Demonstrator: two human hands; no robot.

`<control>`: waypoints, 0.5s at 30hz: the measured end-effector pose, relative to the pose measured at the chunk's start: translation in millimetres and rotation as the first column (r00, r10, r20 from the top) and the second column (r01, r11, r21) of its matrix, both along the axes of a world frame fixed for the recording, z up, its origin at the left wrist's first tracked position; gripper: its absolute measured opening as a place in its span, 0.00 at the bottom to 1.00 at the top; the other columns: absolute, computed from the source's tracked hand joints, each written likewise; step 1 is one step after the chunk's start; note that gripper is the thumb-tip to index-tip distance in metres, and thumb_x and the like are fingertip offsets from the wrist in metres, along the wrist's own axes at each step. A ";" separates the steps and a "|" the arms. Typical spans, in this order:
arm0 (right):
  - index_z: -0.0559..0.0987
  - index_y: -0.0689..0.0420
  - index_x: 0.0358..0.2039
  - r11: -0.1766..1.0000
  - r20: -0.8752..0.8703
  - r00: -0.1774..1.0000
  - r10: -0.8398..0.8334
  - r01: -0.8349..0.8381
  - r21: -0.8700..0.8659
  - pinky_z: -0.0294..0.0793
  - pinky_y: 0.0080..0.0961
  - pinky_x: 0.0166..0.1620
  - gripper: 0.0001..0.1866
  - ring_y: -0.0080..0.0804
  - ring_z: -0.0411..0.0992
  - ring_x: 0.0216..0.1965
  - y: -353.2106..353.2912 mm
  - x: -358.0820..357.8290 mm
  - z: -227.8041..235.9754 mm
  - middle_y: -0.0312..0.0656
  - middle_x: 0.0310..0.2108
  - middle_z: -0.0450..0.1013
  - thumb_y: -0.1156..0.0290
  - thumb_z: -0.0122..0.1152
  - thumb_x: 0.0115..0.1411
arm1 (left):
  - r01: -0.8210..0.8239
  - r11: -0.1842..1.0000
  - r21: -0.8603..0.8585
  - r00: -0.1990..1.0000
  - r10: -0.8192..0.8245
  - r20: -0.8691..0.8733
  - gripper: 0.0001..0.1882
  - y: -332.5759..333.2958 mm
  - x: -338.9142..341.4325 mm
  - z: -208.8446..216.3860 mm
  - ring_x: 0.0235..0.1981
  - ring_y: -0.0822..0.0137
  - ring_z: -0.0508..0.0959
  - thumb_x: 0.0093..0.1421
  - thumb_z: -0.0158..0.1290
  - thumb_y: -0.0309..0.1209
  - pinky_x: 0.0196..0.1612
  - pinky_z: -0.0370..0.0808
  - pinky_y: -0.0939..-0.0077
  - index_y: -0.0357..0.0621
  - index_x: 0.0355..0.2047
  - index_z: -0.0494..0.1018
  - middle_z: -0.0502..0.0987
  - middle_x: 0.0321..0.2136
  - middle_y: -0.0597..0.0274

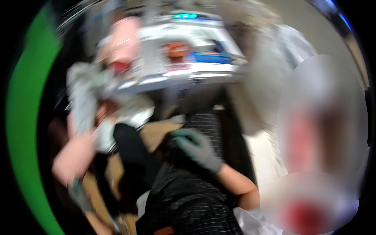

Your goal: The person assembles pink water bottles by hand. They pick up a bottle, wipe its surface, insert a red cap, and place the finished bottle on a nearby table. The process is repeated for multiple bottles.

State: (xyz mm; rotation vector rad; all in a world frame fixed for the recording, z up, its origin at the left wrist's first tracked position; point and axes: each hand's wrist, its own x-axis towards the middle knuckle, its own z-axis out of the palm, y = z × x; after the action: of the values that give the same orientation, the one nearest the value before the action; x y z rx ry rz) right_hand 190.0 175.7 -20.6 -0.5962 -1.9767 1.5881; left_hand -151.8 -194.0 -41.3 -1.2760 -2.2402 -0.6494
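Hands: left glove (pixel 80 197) and right glove (pixel 196 149), both grey with green; person's garment (pixel 196 196), black with a thin white grid. Goods: lower roll (pixel 74 158), pink; upper roll (pixel 125 41), pink with a redder end; round item (pixel 177 51), orange-brown; flat item (pixel 212 57), blue. Surroundings, shades approximate through blur: tabletop (pixel 229 37), white; indicator lights (pixel 185 16), bright green; cardboard (pixel 158 133), brown; plastic bag (pixel 137 109), whitish; side surface (pixel 23 117), vivid green.

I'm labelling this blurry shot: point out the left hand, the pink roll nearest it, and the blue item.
Left hand (pixel 80 195): head view, its gloved middle.
Pink roll (pixel 75 158): head view, middle of its side.
Blue item (pixel 212 57): head view, its blurred middle.
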 end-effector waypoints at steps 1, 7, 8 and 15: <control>0.80 0.61 0.56 0.986 0.043 0.999 -0.014 0.021 -0.166 0.76 0.25 0.53 0.17 0.27 0.76 0.49 -2.4 4.7 21.5 0.41 0.47 0.77 0.70 0.64 0.69 | 0.104 0.994 -0.026 0.993 -0.105 -0.059 0.06 29.7 20.3 32.8 0.28 0.55 0.74 0.61 0.60 0.29 0.36 0.71 0.62 0.38 0.36 0.80 0.76 0.29 0.55; 0.77 0.65 0.60 0.933 -0.125 0.992 0.024 0.023 0.359 0.71 0.33 0.62 0.23 0.41 0.75 0.56 2.9 -23.1 56.3 0.50 0.57 0.75 0.77 0.62 0.64 | 0.243 0.968 -0.060 0.959 -0.249 -0.132 0.10 152.7 58.3 133.1 0.28 0.52 0.77 0.52 0.68 0.34 0.32 0.71 0.61 0.42 0.26 0.80 0.77 0.26 0.56; 0.76 0.65 0.61 0.921 -0.150 0.989 0.007 0.052 0.386 0.70 0.34 0.63 0.24 0.43 0.75 0.57 0.7 -28.1 60.9 0.50 0.58 0.75 0.77 0.62 0.64 | 0.285 0.956 -0.063 0.946 -0.291 -0.139 0.11 165.3 59.7 142.4 0.27 0.53 0.77 0.52 0.68 0.35 0.32 0.71 0.61 0.42 0.26 0.80 0.77 0.25 0.57; 0.70 0.69 0.65 0.887 -0.289 0.952 0.100 0.046 0.460 0.63 0.44 0.67 0.28 0.53 0.67 0.64 20.1 -52.7 51.9 0.58 0.63 0.68 0.72 0.55 0.67 | 0.773 0.589 0.236 0.538 -0.805 0.248 0.09 266.8 75.4 103.5 0.23 0.55 0.79 0.67 0.58 0.35 0.30 0.76 0.63 0.44 0.37 0.84 0.79 0.23 0.55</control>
State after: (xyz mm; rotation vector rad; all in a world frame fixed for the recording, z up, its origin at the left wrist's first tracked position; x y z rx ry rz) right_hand 137.3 195.8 31.3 -0.1200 -2.0218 1.0765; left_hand -76.4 72.7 62.2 -2.2956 -1.6923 -1.3706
